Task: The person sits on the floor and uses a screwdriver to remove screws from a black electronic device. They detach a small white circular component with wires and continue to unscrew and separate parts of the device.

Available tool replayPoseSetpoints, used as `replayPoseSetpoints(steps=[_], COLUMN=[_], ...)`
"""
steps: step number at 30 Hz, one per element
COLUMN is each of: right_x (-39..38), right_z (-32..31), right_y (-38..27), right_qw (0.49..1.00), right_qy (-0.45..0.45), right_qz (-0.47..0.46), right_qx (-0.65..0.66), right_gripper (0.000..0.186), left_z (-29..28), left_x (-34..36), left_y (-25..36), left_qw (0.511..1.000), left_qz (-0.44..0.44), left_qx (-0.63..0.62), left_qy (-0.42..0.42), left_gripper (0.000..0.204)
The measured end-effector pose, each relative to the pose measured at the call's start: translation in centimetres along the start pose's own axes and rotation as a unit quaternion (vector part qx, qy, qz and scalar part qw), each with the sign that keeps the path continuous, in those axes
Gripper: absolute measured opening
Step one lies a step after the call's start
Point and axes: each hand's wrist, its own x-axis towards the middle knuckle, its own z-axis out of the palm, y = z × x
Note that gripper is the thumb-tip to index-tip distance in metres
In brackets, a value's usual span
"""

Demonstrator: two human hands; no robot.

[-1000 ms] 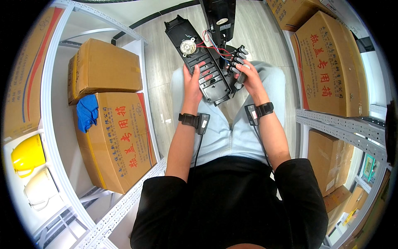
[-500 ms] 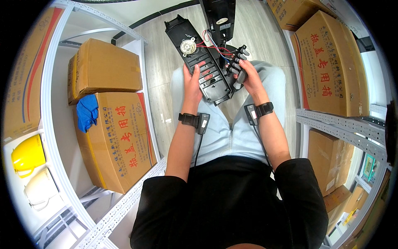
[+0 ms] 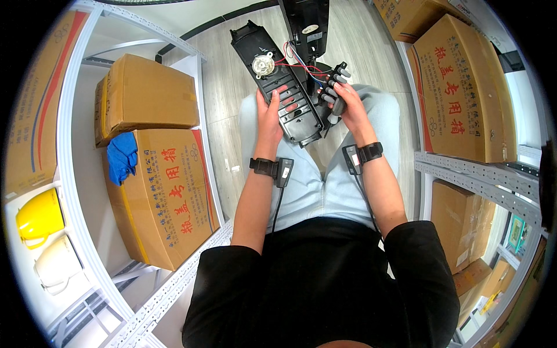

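My left hand [image 3: 269, 120] is closed round the lower left edge of a long black plastic casing [image 3: 301, 123], and some fingertips show through its slots. A round whitish part [image 3: 263, 65], perhaps a small speaker, is fixed on the casing. In my right hand [image 3: 353, 110], closed beside the casing, is a black strip with grey knobs [image 3: 339, 81]; several knobs stick out along it. Thin red and blue wires [image 3: 306, 67] run between the casing, the strip and a taller black body [image 3: 307, 36] behind. My fingers partly hide the strip's lower end.
Both hands are above my lap, in light jeans [image 3: 299, 197]. On the left shelf are cardboard boxes [image 3: 152, 98], a blue cloth [image 3: 122, 158], a yellow mug [image 3: 39, 216] and a white mug [image 3: 58, 264]. More boxes [image 3: 458, 87] fill the metal rack at right. Cables hang from both wristbands.
My right fingers have shifted slightly on the knobbed strip, and the strip has turned a little. The left hand and the casing stay where they were.
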Motion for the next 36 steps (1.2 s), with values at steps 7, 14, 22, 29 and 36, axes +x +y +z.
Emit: replayPoseSetpoints(steps=[7, 14, 22, 29, 36], right_x=[0.2, 1.5, 0.7, 0.4, 0.2], right_z=[0.1, -2.2, -1.0, -0.6, -0.3], right_y=[0.0, 1.5, 0.3, 0.1, -0.3], right_qw=[0.995, 0.986, 0.994, 0.994, 0.993], right_qy=[0.034, -0.037, 0.068, 0.082, 0.088], right_qz=[0.038, 0.030, 0.049, 0.035, 0.030], right_qx=[0.084, 0.163, 0.074, 0.070, 0.072], right_gripper=[0.042, 0.040, 0.041, 0.041, 0.035], left_z=[0.0, 0.1, 0.1, 0.0, 0.0], left_x=[-0.1, 0.0, -0.1, -0.1, -0.1], left_y=[0.1, 0.1, 0.0, 0.0, 0.0], left_qw=[1.000, 1.000, 1.000, 1.000, 1.000], left_qz=[-0.002, -0.002, 0.004, 0.006, 0.005], left_qx=[-0.002, -0.004, -0.007, -0.005, -0.002], left_qy=[0.001, 0.002, -0.001, -0.002, -0.002], left_gripper=[0.043, 0.042, 0.041, 0.042, 0.042])
